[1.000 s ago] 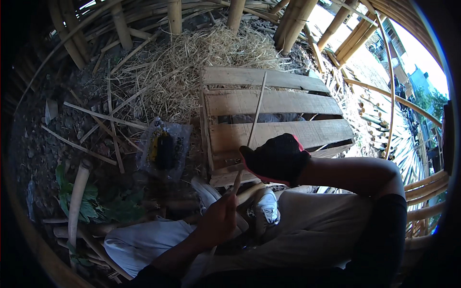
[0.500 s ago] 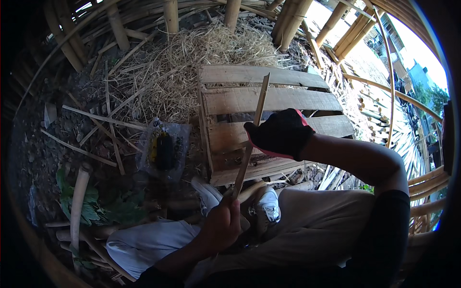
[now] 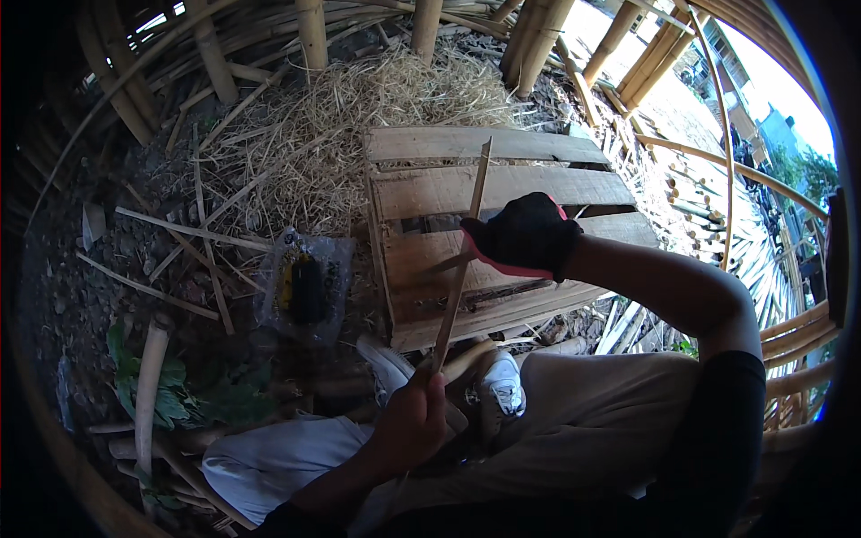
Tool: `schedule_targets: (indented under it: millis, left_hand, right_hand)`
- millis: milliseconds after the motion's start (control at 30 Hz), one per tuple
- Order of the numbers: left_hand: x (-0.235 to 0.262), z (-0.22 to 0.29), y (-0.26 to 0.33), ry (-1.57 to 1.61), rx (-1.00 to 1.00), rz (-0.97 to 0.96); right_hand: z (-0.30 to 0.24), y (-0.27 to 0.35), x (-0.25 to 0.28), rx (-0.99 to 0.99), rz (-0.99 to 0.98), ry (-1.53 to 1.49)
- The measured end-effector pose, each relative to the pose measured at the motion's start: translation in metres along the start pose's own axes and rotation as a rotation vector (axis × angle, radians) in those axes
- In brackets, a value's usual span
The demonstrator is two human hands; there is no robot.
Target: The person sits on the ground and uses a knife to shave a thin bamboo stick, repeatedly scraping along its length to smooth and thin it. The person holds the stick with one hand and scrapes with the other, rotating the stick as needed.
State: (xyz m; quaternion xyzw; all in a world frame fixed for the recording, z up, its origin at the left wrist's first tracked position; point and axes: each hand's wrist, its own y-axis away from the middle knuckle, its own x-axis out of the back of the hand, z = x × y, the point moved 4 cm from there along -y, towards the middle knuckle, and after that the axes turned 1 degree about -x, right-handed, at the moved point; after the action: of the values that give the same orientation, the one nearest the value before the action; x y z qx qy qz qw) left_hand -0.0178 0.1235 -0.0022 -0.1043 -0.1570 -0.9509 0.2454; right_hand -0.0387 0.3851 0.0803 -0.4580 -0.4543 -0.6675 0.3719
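Note:
My bare left hand (image 3: 414,421) is closed round the lower part of a long, narrow bamboo strip (image 3: 469,211), which slants up and away over the slatted wooden crate. My right hand (image 3: 525,238), in a black and red glove, is closed beside the upper half of the strip. From its fist a thin dark blade, seemingly a knife (image 3: 441,266), juts left across the strip. The glove hides the handle. Below the hands are my bent legs and a white shoe (image 3: 504,386).
The slatted crate (image 3: 421,188) stands ahead, with a heap of shavings (image 3: 314,134) behind it. To its left lies a clear plastic bag (image 3: 308,287) holding yellow and black things. Thin strips (image 3: 193,224), a bamboo stick (image 3: 150,386) and green leaves (image 3: 224,390) lie at left. Bamboo posts (image 3: 538,45) line the back.
The blade now shows to the left of the strip, where it was not visible before. My right hand has turned slightly; the left keeps its grip. The view has shifted a little.

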Motion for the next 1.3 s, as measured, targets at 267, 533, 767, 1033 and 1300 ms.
schedule_targets:
  millis: [267,533,767,1033,1300]
  left_hand:
    - [-0.001,-0.009,-0.003,0.089,0.038,-0.053]
    - [-0.003,-0.018,-0.002,0.053,-0.031,0.011]
    - [-0.008,-0.026,-0.008,0.132,0.030,-0.072]
    - [-0.007,-0.030,-0.005,0.128,0.024,-0.065]
    - [-0.002,-0.012,-0.002,0.022,0.029,-0.022]
  right_hand:
    - [0.104,-0.057,0.002,-0.204,0.248,-0.011]
    - [0.071,-0.050,0.005,-0.167,0.215,0.031]
    - [0.193,-0.070,-0.011,-0.496,0.187,0.085]
    - [0.120,-0.040,0.020,-0.508,0.265,-0.274]
    - [0.055,-0.031,0.001,0.124,0.078,0.172]
